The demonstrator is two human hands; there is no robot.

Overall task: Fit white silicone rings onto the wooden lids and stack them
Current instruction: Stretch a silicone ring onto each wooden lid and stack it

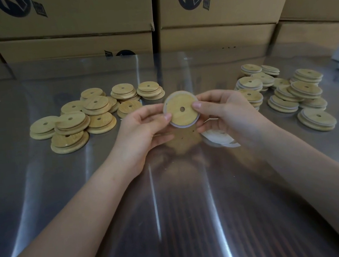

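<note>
My left hand [143, 127] and right hand [224, 115] pinch 1 wooden lid [180, 107] at opposite edges, thumbs on its face, to seat the white ring [183, 126] round its rim. Spare rings [219, 138] lie under my right hand; beyond, bare lids [90, 114] left, ringed stacks [288, 92] right.

One lid [180, 110] held up; roughly eleven bare-lid stacks [96, 104] left, about twelve ringed stacks [305, 89] right; loose rings [219, 139] uncountable.
</note>
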